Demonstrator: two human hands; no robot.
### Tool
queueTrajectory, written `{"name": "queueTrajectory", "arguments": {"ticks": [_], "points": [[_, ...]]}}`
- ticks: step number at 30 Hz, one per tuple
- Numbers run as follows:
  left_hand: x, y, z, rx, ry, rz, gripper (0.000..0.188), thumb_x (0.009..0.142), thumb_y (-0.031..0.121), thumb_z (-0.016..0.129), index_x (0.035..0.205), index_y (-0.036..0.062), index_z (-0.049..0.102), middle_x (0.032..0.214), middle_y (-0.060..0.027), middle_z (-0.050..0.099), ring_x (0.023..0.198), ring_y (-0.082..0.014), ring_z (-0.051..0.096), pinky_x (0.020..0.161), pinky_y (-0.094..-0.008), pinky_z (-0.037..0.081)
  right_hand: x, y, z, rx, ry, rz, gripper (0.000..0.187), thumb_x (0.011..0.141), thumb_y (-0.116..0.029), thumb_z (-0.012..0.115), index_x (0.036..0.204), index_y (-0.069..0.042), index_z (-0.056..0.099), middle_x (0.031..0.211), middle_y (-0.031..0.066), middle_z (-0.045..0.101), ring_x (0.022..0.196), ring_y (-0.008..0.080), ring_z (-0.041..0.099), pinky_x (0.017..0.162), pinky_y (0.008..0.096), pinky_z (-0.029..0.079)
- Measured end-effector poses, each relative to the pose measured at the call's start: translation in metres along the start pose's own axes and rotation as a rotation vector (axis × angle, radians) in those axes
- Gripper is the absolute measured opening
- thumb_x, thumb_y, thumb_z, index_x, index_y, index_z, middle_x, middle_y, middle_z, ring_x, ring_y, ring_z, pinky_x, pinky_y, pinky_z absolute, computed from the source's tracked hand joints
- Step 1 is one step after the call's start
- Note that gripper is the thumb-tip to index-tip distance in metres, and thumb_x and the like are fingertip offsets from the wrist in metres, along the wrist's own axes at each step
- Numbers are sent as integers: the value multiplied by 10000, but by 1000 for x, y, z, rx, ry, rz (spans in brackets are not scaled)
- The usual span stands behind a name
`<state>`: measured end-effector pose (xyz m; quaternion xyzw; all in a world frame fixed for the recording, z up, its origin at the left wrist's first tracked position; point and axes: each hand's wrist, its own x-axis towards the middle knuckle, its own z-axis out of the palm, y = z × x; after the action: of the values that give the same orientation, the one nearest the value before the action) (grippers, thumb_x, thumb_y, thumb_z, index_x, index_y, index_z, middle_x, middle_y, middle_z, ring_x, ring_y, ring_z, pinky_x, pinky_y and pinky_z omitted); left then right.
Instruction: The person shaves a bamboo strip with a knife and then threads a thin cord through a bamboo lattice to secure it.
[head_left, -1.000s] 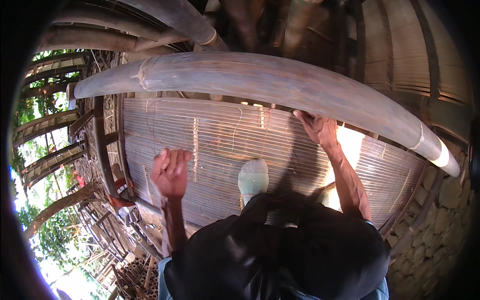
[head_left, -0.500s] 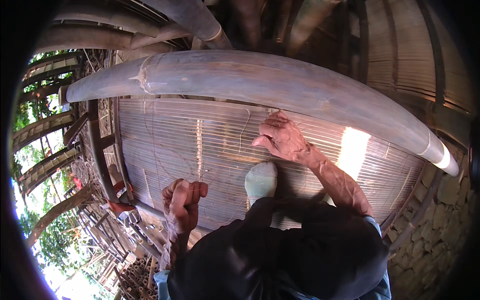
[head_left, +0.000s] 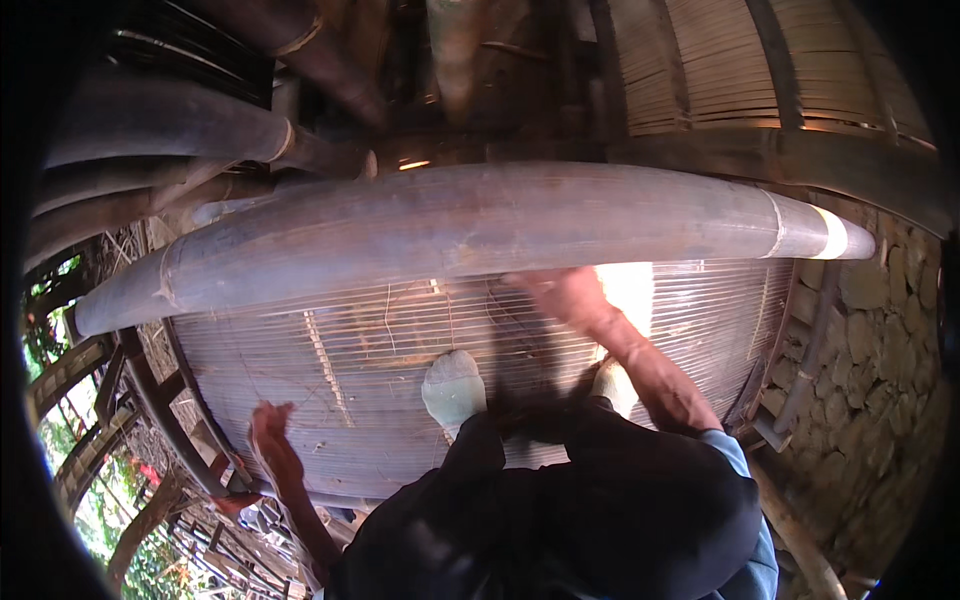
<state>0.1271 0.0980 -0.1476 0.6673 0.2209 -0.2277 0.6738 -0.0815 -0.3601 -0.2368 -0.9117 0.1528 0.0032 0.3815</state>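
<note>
My left hand (head_left: 272, 428) is at the left over the slatted bamboo floor (head_left: 400, 450), its fingers curled together. A faint thin strand seems to run toward it, but what the fingers hold is too small to make out. My right hand (head_left: 572, 298) reaches to the near underside of a thick grey-brown bamboo pole (head_left: 480, 215), right of centre. Motion smears its fingers. A thin loose strand (head_left: 388, 320) lies in a curve on the slats between my hands, below the pole.
My left foot (head_left: 453, 390), in a pale greenish covering, and my right foot (head_left: 616, 385) rest on the slats. More bamboo poles (head_left: 190, 115) cross at the upper left. A stone wall (head_left: 860, 370) stands at the right. Bamboo framing (head_left: 160, 410) edges the left side.
The view has shifted, with the pole now lower in the picture. My left hand has moved out to the left, away from my right hand. My right hand is now blurred at the pole.
</note>
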Motion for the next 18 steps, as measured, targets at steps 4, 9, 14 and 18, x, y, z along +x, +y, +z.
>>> {"name": "queueTrajectory", "arguments": {"ticks": [4, 9, 14, 18], "points": [[1, 14, 33, 940, 364, 585, 222, 929, 118, 649, 1099, -7, 580, 996, -137, 583, 928, -250, 547, 961, -437, 454, -20, 17, -42, -180, 223, -24, 174, 786, -150, 814, 951, -120, 769, 948, 66, 691, 841, 231, 660, 746, 388, 553], [-17, -11, 139, 1166, 48, 1008, 268, 823, 108, 780, 1024, 55, 611, 988, -120, 633, 912, -267, 591, 906, -426, 434, -22, 45, -44, -270, 251, -225, 153, 774, -103, 770, 925, -112, 743, 990, 60, 622, 967, 250, 596, 849, 412, 502], [-46, -88, 261, 1148, -288, 1114, 323, 754, 308, 853, 802, 102, 609, 790, -46, 598, 806, -251, 576, 827, -444, 416, -10, 57, -30, -284, 344, -235, 73, 822, -84, 627, 890, -68, 606, 904, 86, 564, 902, 283, 544, 820, 416, 448], [-44, -118, 298, 1033, -260, 1237, 289, 795, 272, 815, 852, 53, 636, 836, -96, 617, 850, -301, 581, 827, -466, 455, -9, 57, -30, -204, 346, -171, 36, 869, -67, 570, 904, -66, 575, 909, 104, 534, 913, 315, 510, 843, 439, 433]]}}
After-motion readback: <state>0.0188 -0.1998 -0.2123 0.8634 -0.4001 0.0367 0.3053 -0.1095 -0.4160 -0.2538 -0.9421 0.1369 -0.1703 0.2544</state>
